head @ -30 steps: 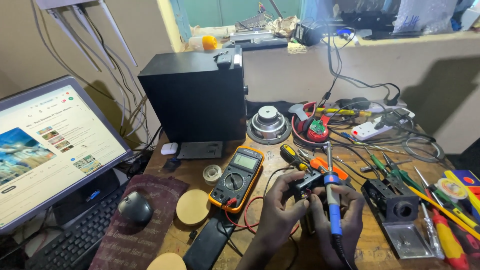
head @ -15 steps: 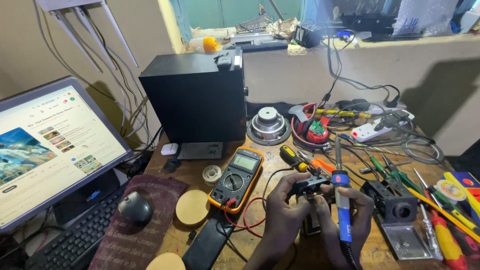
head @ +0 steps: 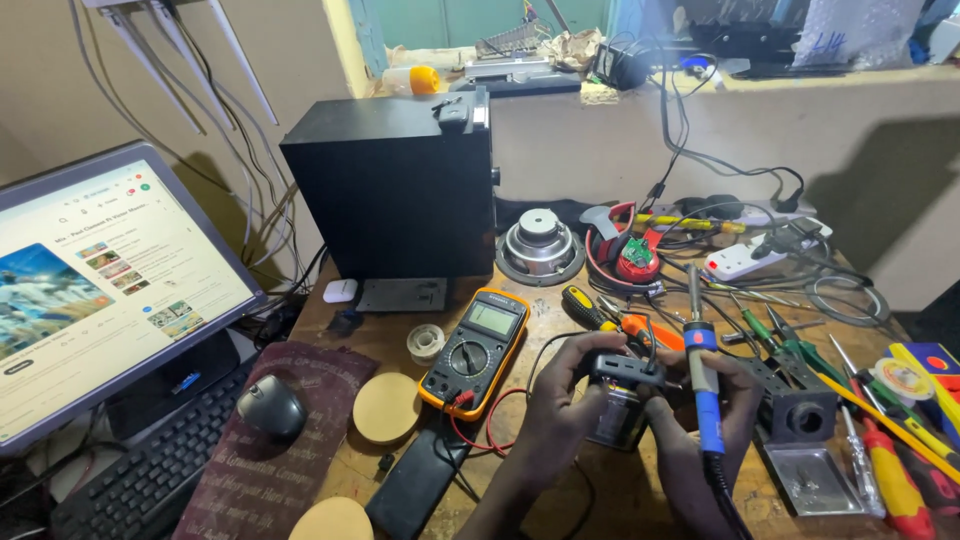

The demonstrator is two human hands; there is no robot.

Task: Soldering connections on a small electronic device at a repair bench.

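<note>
A: What have the hands got?

B: The left hand [head: 565, 400] is closed around a small black gadget [head: 622, 372], holding it just above the worktop [head: 620, 500] near the front edge. The right hand [head: 705, 420] has its grip wrapped round a blue-handled soldering iron [head: 703, 385], tip pointing up and away, right beside the gadget.

A: Any risk there?

B: I'd say so. The iron's shaft stands very close to the left fingers [head: 590, 350]; a small slip of either wrist could bring hot metal against skin or the gadget's plastic case.

A: And the cord?

B: It drops off the bottom of the view, so I can't tell where it runs. If it snags, it could tug the iron sideways.

A: What's crowding them?

B: A yellow multimeter [head: 475, 350] lies just left, its red lead [head: 480, 425] looping near the left wrist. Screwdrivers [head: 880, 470] and pliers [head: 800, 350] are strewn to the right, with the black iron stand [head: 800, 410] close by. An elbow could catch the lead and drag the meter.

A: Anything flammable?

B: A roll of tape [head: 426, 342] sits well clear.
</note>
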